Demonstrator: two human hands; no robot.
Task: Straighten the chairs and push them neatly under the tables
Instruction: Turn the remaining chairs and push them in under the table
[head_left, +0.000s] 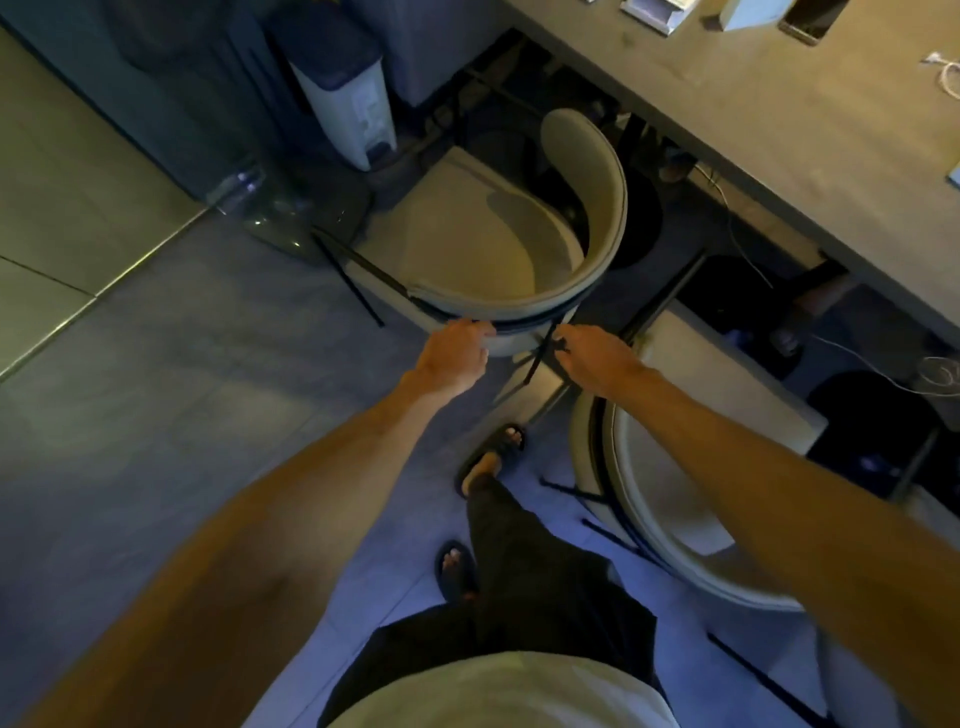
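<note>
Curved-back chair (493, 244), beige, stands just beside the table (779, 130) edge with its seat set aslant to it. Both of the person's arms reach forward and down. The left hand (457, 356) grips the backrest's outer rim, fingers curled over it. The right hand (592, 358), close alongside, curls its fingers round the dark frame strut. A second chair (670, 467) stands under the right forearm.
</note>
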